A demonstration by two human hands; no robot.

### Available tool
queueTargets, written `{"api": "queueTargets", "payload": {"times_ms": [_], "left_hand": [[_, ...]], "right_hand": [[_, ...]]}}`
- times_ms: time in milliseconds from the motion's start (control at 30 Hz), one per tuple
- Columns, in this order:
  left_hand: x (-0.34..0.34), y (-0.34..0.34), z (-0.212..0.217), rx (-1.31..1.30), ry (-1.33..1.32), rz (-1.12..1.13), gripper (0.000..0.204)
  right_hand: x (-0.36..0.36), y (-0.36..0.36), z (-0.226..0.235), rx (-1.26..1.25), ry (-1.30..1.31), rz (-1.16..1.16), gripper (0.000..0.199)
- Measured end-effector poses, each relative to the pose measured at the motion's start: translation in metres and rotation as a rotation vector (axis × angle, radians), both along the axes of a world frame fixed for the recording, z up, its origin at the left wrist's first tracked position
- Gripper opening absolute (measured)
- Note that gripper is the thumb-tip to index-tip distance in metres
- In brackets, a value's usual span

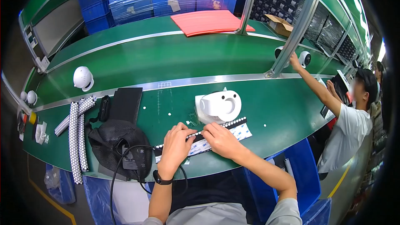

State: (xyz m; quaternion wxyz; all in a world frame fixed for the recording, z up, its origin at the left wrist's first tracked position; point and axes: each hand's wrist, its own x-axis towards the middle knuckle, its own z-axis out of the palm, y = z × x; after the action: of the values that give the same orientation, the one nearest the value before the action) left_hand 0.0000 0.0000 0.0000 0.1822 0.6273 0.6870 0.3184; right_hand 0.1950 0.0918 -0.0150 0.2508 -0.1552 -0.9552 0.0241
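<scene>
On the green bench in front of me lies a black strip dotted with round white pads (236, 121), its white-and-blue printed backing (241, 132) showing along the near side. My left hand (177, 142) is closed at the strip's middle, thumb and forefinger pinched together at its upper edge. Close beside it, my right hand (220, 139) has its bent fingertips pressed together on the same strip. Anything small between the fingertips is hidden. Just beyond the hands stands a white rounded housing (207, 105) with two dark holes and a round recess.
To the left lie a black mesh cap (109, 135), a cable (121, 162) and several rolled dotted sheets (74, 141). A white round device (83, 78) stands on the green belt (166, 56) behind a metal rail. At right, a co-worker (343, 129) reaches over the belt. Blue bins (298, 171) stand below.
</scene>
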Motion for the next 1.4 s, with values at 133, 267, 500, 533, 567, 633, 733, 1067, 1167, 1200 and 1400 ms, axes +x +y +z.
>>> {"api": "queueTargets", "payload": {"times_ms": [133,267,500,533,567,633,733,1067,1167,1200,1400], "left_hand": [[0.003,-0.002,0.002,0.061,0.074,-0.015,0.032],[0.008,-0.002,-0.002,0.114,0.144,-0.012,0.037],[0.009,0.002,-0.011,0.138,0.162,0.010,0.037],[0.009,0.002,-0.012,0.144,0.168,0.009,0.037],[0.009,0.003,-0.012,0.150,0.174,0.009,0.036],[0.010,0.002,-0.011,0.149,0.182,0.009,0.037],[0.010,0.002,-0.012,0.147,0.195,0.011,0.037],[0.010,0.004,-0.012,0.162,0.171,0.010,0.024],[0.008,0.003,-0.012,0.146,0.176,0.022,0.026],[0.008,0.003,-0.011,0.147,0.174,0.023,0.026],[0.008,0.004,-0.013,0.148,0.169,0.012,0.035]], "right_hand": [[-0.009,-0.004,-0.006,0.019,0.010,-0.037,0.025],[-0.017,-0.005,-0.007,0.096,-0.020,-0.076,0.018],[-0.020,-0.007,-0.004,0.102,-0.079,-0.109,0.017],[-0.019,-0.007,-0.004,0.112,-0.090,-0.106,0.018],[-0.018,-0.007,-0.003,0.121,-0.101,-0.102,0.019],[-0.018,-0.007,-0.002,0.117,-0.110,-0.099,0.020],[-0.018,-0.006,-0.001,0.095,-0.122,-0.094,0.021],[-0.029,-0.005,0.006,-0.016,-0.218,-0.158,0.025],[-0.035,-0.009,0.008,-0.037,-0.213,-0.181,0.029],[-0.033,-0.010,0.010,-0.037,-0.214,-0.180,0.029],[-0.010,-0.018,0.032,-0.066,0.001,-0.138,0.028]]}}
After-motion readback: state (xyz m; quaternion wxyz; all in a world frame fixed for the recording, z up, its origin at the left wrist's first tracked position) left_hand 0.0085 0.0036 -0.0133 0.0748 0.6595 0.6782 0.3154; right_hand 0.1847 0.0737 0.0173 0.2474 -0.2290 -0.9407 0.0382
